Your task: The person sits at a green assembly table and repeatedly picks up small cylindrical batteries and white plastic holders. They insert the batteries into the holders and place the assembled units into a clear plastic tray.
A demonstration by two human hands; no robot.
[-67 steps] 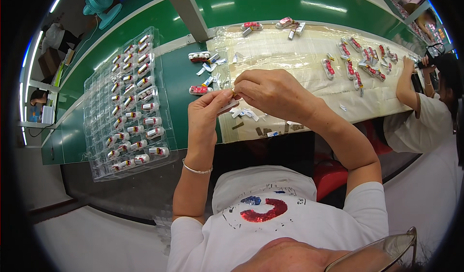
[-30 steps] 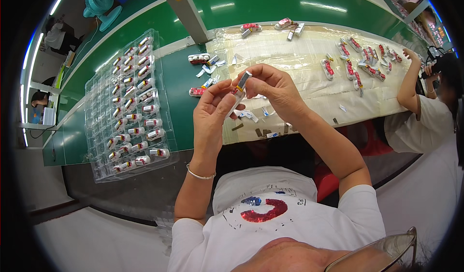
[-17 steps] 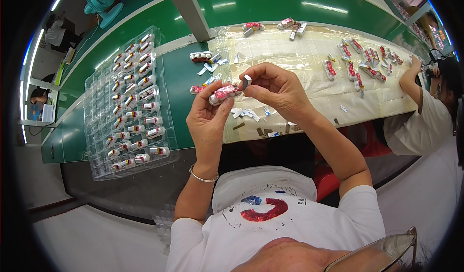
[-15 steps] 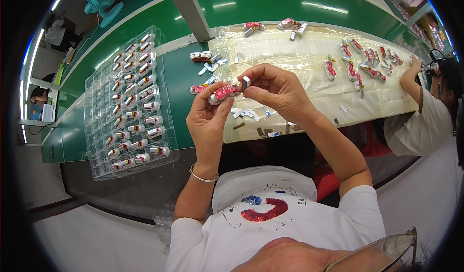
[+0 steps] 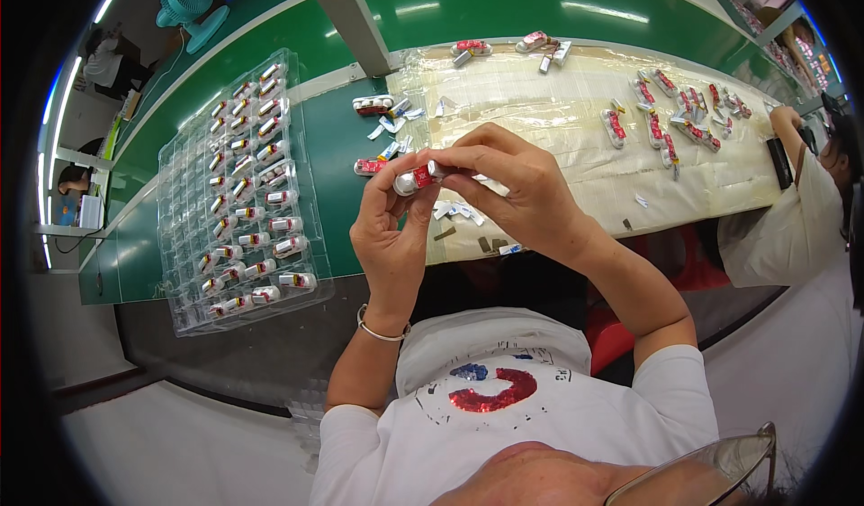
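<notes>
The red-and-white piece is up off the table, in front of the chest, between the two hands. The left hand has it by the outer end, thumb below and fingers behind; the right hand pinches the inner end with thumb and forefinger, right where a silver block seems to sit, though the fingertips hide how far it touches. The step looks like pressing that block flat onto the piece, so the left grip is best kept firm and quiet as a base while the right thumb and forefinger do the squeezing. Line the block up along the piece's length before pushing, since a sticky face, if there is one, would be hard to shift afterwards. Press evenly from end to end, and keep any wires out from under the block; a kink or a trapped lead is the likeliest fault. The finished-looking units in the clear tray make a handy check for position. Loose white strips lie near the wrists, best kept from clinging.
</notes>
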